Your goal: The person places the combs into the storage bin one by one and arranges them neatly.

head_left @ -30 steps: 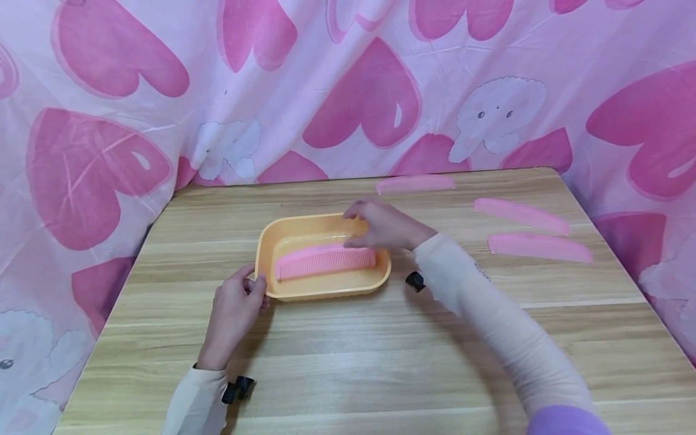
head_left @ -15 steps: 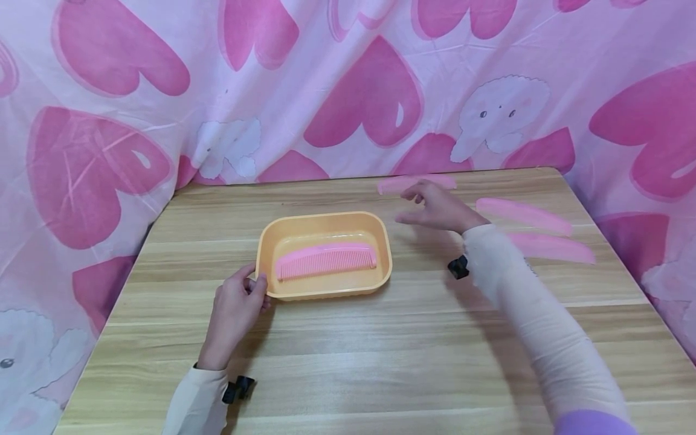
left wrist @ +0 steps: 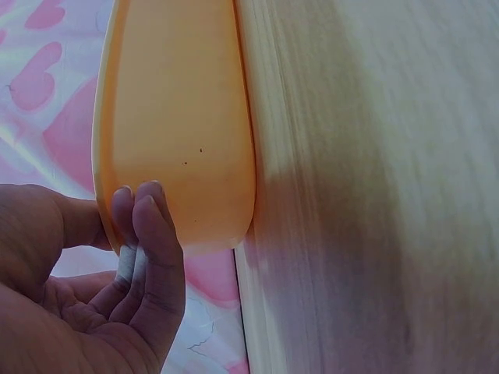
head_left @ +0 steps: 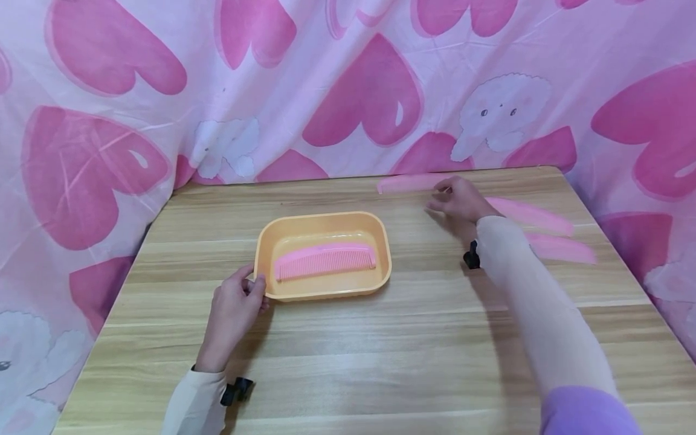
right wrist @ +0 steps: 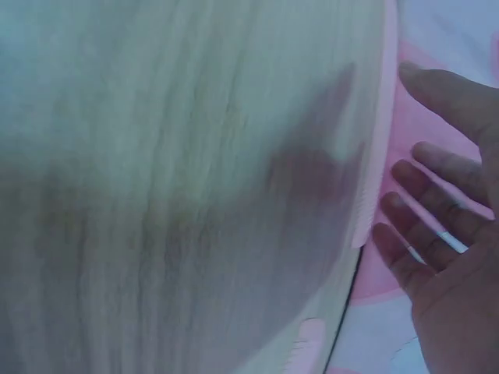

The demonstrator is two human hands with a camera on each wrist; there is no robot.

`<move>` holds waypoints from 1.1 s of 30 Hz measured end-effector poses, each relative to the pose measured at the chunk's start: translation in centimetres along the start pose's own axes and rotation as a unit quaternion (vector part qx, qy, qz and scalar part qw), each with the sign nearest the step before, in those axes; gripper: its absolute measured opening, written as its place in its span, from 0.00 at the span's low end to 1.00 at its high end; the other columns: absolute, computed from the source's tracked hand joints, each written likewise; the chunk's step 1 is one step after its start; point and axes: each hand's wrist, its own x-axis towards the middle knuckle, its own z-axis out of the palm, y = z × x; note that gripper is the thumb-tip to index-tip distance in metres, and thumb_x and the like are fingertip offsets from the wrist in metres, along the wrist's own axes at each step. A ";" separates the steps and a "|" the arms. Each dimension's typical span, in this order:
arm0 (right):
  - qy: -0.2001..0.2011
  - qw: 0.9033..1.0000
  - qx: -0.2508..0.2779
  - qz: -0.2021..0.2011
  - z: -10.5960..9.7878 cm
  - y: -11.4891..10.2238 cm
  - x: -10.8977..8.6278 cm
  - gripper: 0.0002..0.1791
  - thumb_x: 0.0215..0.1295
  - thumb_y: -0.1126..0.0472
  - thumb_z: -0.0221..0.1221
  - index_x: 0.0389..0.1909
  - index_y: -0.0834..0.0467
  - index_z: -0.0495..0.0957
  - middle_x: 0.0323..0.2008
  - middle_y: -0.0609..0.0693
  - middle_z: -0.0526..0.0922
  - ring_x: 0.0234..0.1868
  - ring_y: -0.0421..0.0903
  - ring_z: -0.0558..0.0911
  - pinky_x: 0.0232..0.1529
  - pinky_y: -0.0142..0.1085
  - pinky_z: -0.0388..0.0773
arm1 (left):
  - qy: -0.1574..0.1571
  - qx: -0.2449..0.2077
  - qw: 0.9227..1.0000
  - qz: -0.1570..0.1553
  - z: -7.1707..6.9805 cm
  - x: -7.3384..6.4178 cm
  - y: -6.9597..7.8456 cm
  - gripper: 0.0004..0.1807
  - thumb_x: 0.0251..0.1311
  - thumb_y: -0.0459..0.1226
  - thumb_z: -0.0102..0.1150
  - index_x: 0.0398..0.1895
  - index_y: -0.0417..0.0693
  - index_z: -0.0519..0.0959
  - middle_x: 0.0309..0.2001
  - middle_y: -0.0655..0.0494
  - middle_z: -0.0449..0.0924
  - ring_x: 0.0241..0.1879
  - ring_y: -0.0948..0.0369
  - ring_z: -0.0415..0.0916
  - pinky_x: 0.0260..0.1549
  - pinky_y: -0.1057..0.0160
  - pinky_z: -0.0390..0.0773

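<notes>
My left hand [head_left: 234, 311] pinches the rim of an orange plastic tray [head_left: 380, 275] at its near left corner. In the left wrist view the thumb and fingers lie on either side of the tray wall [left wrist: 179, 101]. Inside the tray lies one pink comb [head_left: 326, 261], teeth towards me. My right hand [head_left: 462, 199] is over the back right of the table, partly covering the right end of another pink comb [head_left: 405, 183]. In the right wrist view its fingers are spread and hold nothing, beside a pink comb [right wrist: 378, 140].
Two more pink combs, an upper one [head_left: 535, 216] and a lower one [head_left: 565, 249], lie at the right, partly behind my right arm. Behind the wooden table [head_left: 348, 368] hangs a pink heart-patterned cloth [head_left: 283, 121].
My right hand has moved away from the tray, rightward and back to the far comb. The comb in the tray stays in place. My left hand keeps its grip on the rim.
</notes>
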 end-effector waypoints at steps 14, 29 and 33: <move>0.018 0.999 0.017 0.041 -0.1 1.3 2.4 0.36 0.69 0.55 0.65 0.72 0.64 0.64 0.68 0.65 0.70 0.68 0.62 0.69 0.66 0.56 0.69 | 0.004 0.003 1.000 0.002 0.1 0.0 -0.1 0.24 0.74 0.37 0.50 0.68 0.34 0.70 0.24 0.50 0.81 0.22 0.59 0.81 0.21 0.65 0.79; 0.017 0.998 -0.042 0.041 0.2 1.8 2.5 0.33 0.70 0.52 0.63 0.66 0.69 0.69 0.64 0.67 0.72 0.66 0.64 0.70 0.66 0.56 0.67 | 0.006 0.008 1.000 0.000 0.2 0.0 0.1 0.23 0.74 0.37 0.50 0.67 0.35 0.72 0.24 0.50 0.81 0.23 0.59 0.80 0.21 0.65 0.78; 0.009 0.998 -0.047 0.034 0.0 1.9 2.3 0.33 0.69 0.52 0.64 0.65 0.69 0.69 0.64 0.68 0.73 0.67 0.64 0.70 0.65 0.57 0.68 | 0.004 0.007 1.000 -0.004 0.2 0.0 0.1 0.23 0.74 0.37 0.50 0.67 0.35 0.71 0.25 0.50 0.82 0.23 0.59 0.80 0.21 0.65 0.78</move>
